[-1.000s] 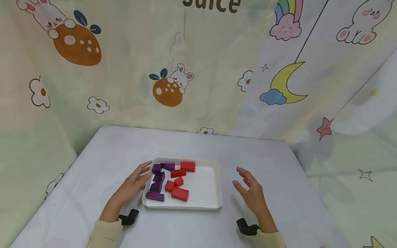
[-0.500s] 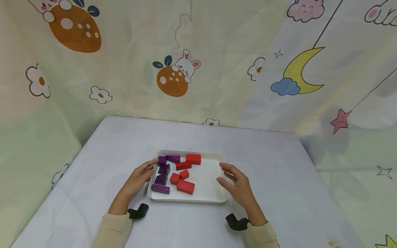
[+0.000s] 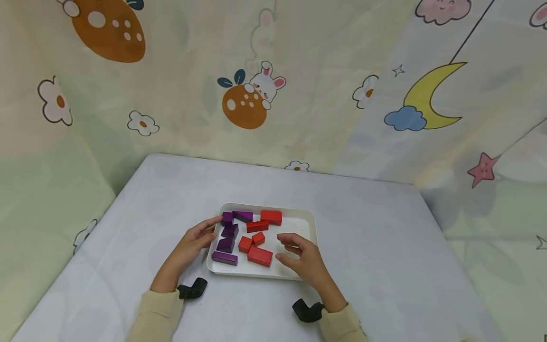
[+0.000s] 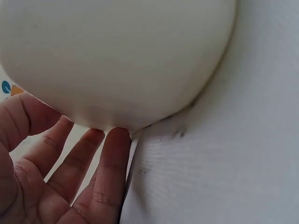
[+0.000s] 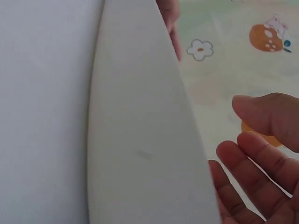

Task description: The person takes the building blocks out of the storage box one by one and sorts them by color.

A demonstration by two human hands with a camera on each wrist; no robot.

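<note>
A white tray (image 3: 299, 226) lies on the table, holding several purple blocks (image 3: 225, 258) along its left side and several red blocks (image 3: 259, 256) nearer the middle. My left hand (image 3: 188, 248) is at the tray's left edge. In the left wrist view, its fingertips (image 4: 117, 140) touch the tray's outer wall. Over the right part of the tray hovers my right hand (image 3: 305, 261), fingers loosely bent, thumb apart, nothing between them. The closest block to it is the large red one at the front. In the right wrist view, the right hand (image 5: 261, 172) shows beyond the tray wall (image 5: 135, 116).
A white cloth covers the table (image 3: 372, 228). Behind and at the sides hangs a printed curtain (image 3: 192, 85) with cartoon rabbits, flowers and a moon. Black wrist mounts (image 3: 193, 288) stick out from both wrists, and the sleeves are beige.
My right hand has moved left from beside the tray to above its right part. My left hand stays by the tray's left edge. The head view has shifted slightly.
</note>
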